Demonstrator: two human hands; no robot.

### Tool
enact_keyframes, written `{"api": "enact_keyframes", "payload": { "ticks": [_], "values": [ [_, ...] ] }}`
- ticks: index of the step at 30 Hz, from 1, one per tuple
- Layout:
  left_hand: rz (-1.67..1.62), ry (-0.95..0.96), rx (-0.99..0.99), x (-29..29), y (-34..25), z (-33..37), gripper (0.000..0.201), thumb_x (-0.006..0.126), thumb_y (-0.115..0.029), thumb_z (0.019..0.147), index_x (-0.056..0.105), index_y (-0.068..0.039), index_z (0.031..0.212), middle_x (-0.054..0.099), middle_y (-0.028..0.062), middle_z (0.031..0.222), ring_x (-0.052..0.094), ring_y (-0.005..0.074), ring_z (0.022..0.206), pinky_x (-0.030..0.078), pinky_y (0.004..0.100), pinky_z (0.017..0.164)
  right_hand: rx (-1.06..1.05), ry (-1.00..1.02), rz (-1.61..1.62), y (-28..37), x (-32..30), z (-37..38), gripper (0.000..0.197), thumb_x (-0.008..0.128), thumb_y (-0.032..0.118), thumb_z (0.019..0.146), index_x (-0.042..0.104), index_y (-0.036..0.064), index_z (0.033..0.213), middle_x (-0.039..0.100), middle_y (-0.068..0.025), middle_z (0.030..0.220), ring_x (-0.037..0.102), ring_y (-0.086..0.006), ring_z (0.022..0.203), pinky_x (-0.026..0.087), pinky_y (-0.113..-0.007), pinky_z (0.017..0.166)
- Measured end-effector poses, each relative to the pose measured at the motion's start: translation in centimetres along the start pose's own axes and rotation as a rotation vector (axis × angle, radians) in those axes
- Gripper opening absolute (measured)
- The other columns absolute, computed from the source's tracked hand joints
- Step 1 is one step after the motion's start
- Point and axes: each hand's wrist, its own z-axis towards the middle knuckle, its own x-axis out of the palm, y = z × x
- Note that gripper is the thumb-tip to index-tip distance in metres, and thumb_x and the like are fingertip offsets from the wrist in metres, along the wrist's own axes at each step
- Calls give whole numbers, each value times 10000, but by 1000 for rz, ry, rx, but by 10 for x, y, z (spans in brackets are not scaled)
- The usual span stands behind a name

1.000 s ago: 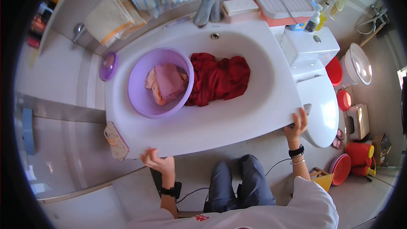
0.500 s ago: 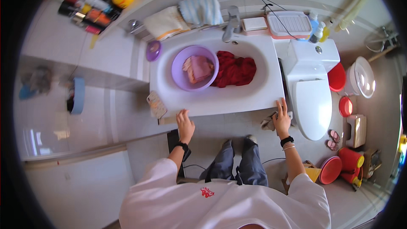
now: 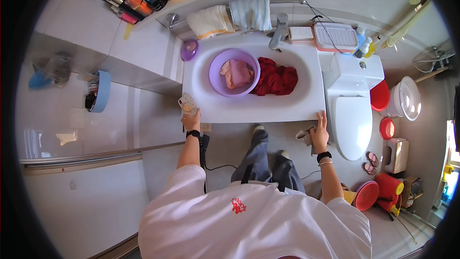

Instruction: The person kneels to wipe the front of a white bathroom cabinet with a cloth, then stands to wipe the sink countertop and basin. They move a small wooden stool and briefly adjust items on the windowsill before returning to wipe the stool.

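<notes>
My left hand (image 3: 191, 122) is at the front left corner of the white washbasin (image 3: 191, 84), closed round the near end of a phone in a pale patterned case (image 3: 187, 103). My right hand (image 3: 320, 134) is at the basin's front right corner, fingers stretched up to its edge and holding nothing. Inside the basin a purple tub (image 3: 217, 82) holds folded pink and peach cloth (image 3: 238, 74). Crumpled dark red cloth (image 3: 276, 77) lies right beside the tub. A chrome faucet (image 3: 279, 32) stands at the basin's back.
A purple lidded container (image 3: 189, 50) sits at the back left corner. Towels (image 3: 250, 14) hang behind the basin. To the right are a toilet (image 3: 352, 127), a red basin (image 3: 366, 195) and slippers (image 3: 370, 163). A grey cloth (image 3: 304, 136) hangs near my right hand.
My left hand has moved left along the basin's front edge to the phone. My right hand stays at the right corner. My view has shifted and my feet have moved.
</notes>
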Motion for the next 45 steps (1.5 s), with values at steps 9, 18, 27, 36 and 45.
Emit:
{"api": "enact_keyframes", "payload": {
  "ticks": [9,18,27,36,45],
  "values": [
    [-110,-23,60,-11,-17,15,868,748,-560,622,454,-33,1246,482,237,1160,462,407,1118,456,531,852,166,-69,31,25,15,3,653,561,86,759,361,183,1373,238,17,1532,625,-325,946,522,-402,713],
    [-84,46,85,-21,-22,32,860,781,-509,592,477,-60,1259,546,240,1157,504,402,1110,468,500,880,245,-191,-25,42,33,9,640,576,84,758,367,175,1356,268,1,1520,574,-288,1098,522,-381,765],
    [-164,189,-62,-15,-16,39,1017,782,-557,575,345,-98,1371,487,253,1249,384,427,1221,328,535,1010,290,-106,-19,43,26,10,662,574,73,752,355,177,1367,255,-9,1525,549,-291,1138,531,-388,770],
    [-125,215,-152,-8,-16,44,1040,808,-501,571,307,-214,1436,401,183,1376,365,421,1245,438,560,929,230,-93,-54,41,21,11,661,566,73,760,350,170,1377,263,-17,1521,554,-307,1125,527,-388,765],
    [-134,177,-113,-10,-18,39,1016,774,-559,583,348,-119,1394,501,162,1304,378,399,1255,296,490,1054,213,-95,-52,41,18,11,637,558,69,762,380,165,1366,282,-33,1513,555,-305,1124,520,-387,766]
  ]
}}
